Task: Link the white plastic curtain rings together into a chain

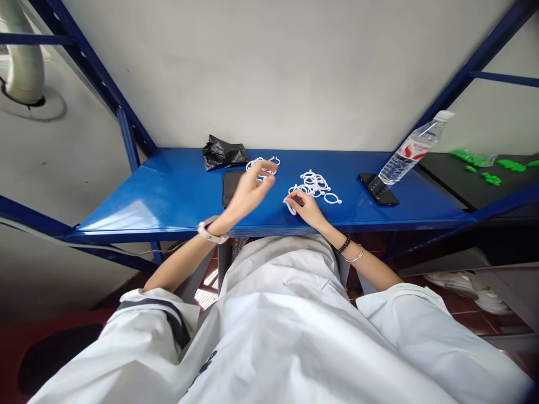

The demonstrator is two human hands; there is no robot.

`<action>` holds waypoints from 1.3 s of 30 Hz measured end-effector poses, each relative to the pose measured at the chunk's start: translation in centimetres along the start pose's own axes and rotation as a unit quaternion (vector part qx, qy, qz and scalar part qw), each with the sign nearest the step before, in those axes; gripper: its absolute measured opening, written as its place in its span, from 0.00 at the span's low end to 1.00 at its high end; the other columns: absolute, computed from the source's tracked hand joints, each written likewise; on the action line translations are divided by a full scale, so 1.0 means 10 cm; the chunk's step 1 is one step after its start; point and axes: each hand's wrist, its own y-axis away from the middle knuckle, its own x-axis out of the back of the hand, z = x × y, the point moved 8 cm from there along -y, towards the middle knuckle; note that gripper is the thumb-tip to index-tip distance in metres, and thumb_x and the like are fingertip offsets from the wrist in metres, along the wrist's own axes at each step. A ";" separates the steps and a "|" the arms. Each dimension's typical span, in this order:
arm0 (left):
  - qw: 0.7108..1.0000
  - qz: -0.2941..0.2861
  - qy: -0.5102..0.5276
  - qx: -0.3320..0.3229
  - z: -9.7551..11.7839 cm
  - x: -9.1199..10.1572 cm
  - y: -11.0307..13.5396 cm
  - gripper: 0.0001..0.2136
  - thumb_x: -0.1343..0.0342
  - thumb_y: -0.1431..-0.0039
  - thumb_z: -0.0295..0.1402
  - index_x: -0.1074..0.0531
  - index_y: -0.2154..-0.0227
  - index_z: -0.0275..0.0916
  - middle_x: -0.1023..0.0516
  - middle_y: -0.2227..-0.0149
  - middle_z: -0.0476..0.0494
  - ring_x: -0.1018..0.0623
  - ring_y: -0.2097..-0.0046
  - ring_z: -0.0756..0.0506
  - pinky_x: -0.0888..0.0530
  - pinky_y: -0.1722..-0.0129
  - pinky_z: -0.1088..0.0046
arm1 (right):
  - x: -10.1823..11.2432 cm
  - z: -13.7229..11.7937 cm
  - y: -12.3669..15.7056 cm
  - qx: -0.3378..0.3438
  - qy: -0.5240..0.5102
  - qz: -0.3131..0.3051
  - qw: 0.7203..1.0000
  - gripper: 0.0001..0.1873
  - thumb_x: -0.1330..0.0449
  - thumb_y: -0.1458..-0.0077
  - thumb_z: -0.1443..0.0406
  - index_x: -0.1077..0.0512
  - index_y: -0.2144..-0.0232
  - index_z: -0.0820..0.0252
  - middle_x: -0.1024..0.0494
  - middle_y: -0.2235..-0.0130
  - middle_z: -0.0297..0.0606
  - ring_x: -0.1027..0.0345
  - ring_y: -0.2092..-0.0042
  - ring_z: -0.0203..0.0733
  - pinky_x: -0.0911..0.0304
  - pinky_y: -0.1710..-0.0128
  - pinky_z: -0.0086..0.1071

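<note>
My right hand (306, 207) pinches a white plastic ring (291, 209) between thumb and fingers, tilted just above the blue tabletop. Beyond it lies a pile of closed white rings (314, 182), each with a small knob, and a single ring (332, 198) rests to its right. My left hand (251, 191) is raised over the table with its fingers apart, and I see nothing in it. Behind that hand, partly covered by it, are more white rings (274, 160), at least one of them with a gap. A dark flat object (229, 185) lies beneath the left hand.
A crumpled black plastic bag (223, 152) sits near the wall. On the right, a water bottle (410, 148) stands beside a black phone (378, 189). Blue metal posts (105, 84) frame the blue table (168, 193). Green pieces (490, 178) lie on the dark neighbouring table.
</note>
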 end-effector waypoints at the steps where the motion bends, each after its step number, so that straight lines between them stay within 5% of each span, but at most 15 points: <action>1: 1.000 -0.017 0.008 0.008 -0.03 -0.15 0.04 0.14 0.50 0.33 0.39 0.32 0.49 0.38 0.27 0.47 0.38 0.24 0.51 0.46 0.24 0.58 0.71 | 0.00 0.03 -0.01 -0.004 -0.008 0.002 1.000 0.16 0.40 0.45 0.51 0.29 0.68 0.58 0.23 0.66 0.36 0.30 0.64 0.39 0.32 0.63 0.33; 4: 0.997 -0.062 0.029 0.039 -0.19 -0.56 0.18 0.17 0.49 0.35 0.42 0.34 0.48 0.37 0.28 0.46 0.35 0.24 0.50 0.44 0.25 0.60 0.72 | 0.01 0.06 -0.02 -0.001 -0.018 0.005 1.000 0.16 0.39 0.46 0.51 0.29 0.68 0.58 0.24 0.66 0.35 0.30 0.64 0.39 0.32 0.63 0.33; 8: 0.990 -0.105 0.077 0.060 -0.36 -0.79 0.28 0.18 0.53 0.33 0.46 0.32 0.52 0.37 0.23 0.54 0.39 0.22 0.57 0.46 0.25 0.60 0.72 | 0.02 0.05 -0.02 0.007 -0.018 0.004 1.000 0.14 0.40 0.46 0.53 0.29 0.70 0.58 0.26 0.68 0.34 0.31 0.65 0.38 0.33 0.64 0.32; 25: 0.988 -0.124 0.086 0.045 -0.33 -0.76 0.30 0.24 0.42 0.42 0.45 0.40 0.48 0.40 0.22 0.56 0.42 0.22 0.55 0.45 0.26 0.55 0.69 | 0.08 -0.02 0.00 0.011 -0.056 0.033 0.998 0.16 0.37 0.47 0.50 0.27 0.68 0.56 0.23 0.65 0.36 0.28 0.61 0.42 0.31 0.60 0.36; 39: 0.989 -0.106 0.084 0.051 -0.37 -0.74 0.29 0.20 0.41 0.42 0.44 0.36 0.52 0.39 0.23 0.65 0.46 0.22 0.64 0.48 0.25 0.62 0.72 | 0.03 0.00 -0.01 -0.004 -0.064 0.008 0.998 0.16 0.38 0.47 0.51 0.29 0.67 0.56 0.25 0.65 0.35 0.29 0.63 0.40 0.31 0.61 0.34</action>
